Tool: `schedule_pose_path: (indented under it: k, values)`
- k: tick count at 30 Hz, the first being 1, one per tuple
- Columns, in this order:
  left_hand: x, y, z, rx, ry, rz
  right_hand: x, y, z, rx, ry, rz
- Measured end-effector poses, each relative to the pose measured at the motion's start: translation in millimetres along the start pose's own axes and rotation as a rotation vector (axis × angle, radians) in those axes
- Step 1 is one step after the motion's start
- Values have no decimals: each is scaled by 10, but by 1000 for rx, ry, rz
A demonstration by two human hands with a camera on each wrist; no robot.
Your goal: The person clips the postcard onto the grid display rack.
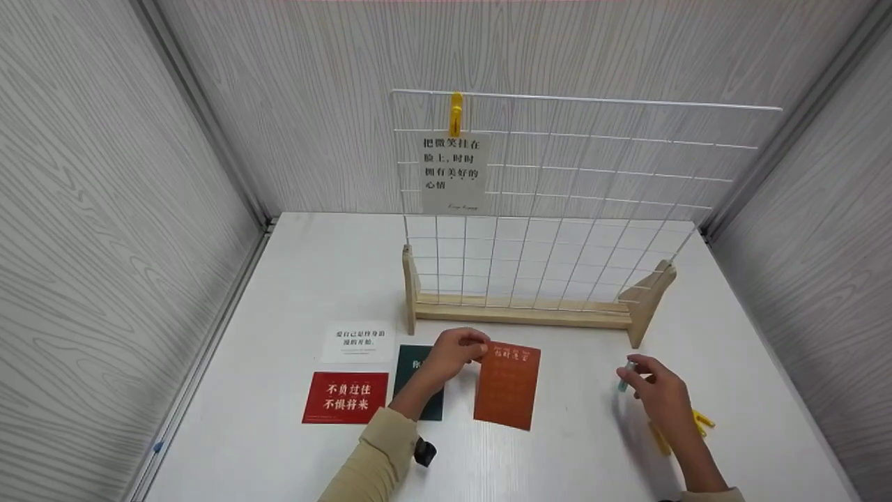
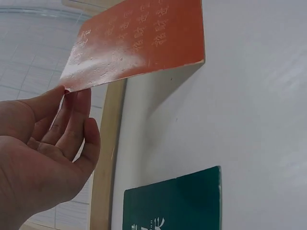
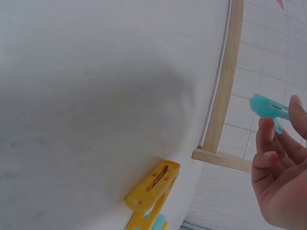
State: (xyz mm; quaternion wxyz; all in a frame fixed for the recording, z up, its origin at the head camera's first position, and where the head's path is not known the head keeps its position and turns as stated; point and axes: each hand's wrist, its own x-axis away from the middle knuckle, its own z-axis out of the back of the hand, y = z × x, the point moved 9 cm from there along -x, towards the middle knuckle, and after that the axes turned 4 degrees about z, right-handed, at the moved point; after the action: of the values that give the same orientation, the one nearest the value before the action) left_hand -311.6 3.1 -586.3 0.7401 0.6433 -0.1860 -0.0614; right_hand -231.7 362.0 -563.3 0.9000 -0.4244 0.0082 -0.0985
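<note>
An orange-red card (image 1: 507, 385) with embossed lettering is pinched at its upper left corner by my left hand (image 1: 451, 355), between thumb and fingers. The left wrist view shows the same card (image 2: 139, 43) lifted off the table, above a dark green card (image 2: 175, 201). On the right, my right hand (image 1: 658, 390) pinches a teal clothespin (image 3: 266, 108) between thumb and index finger. Below that hand lie several yellow clothespins (image 3: 153, 184), partly hidden by the forearm in the head view, with a bit of teal (image 3: 159, 222) among them.
A white wire grid (image 1: 557, 181) stands on a wooden base (image 1: 523, 314). A yellow clothespin (image 1: 456, 115) holds a pale card (image 1: 454, 174) near its upper left. A white card (image 1: 359, 341) and a red card (image 1: 346, 398) lie at the left. A black object (image 1: 424, 452) is by the left sleeve.
</note>
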Motion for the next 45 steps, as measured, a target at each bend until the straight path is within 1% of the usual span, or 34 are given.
schedule_pose_path:
  k: [6, 9, 13, 17, 20, 24, 30, 37, 45]
  values:
    - [-10, 124, -21, 33, 1, -57, 18, -153, 16, -2, 46, 65]
    - [-8, 193, -33, 41, 5, -77, 19, -237, 4, 5, 51, 105]
    - [-3, 279, -44, 32, 14, -90, 20, -349, -15, 6, 54, 151]
    - [-15, 357, -46, 33, 25, -89, 15, -489, 14, 19, 94, 204]
    - [-33, 440, -47, 36, 30, -101, 10, -614, 50, 30, 127, 251]
    - [-51, 592, -62, 32, 26, -132, -6, -781, 103, 38, 164, 305]
    - [-80, 838, -76, 22, 24, -162, -29, -1020, 144, 8, 198, 373]
    - [-145, 1121, -89, 13, 35, -224, -34, -1246, 197, -17, 233, 416]
    - [-194, 1442, -78, -25, 56, -291, -72, -1480, 301, -27, 281, 463]
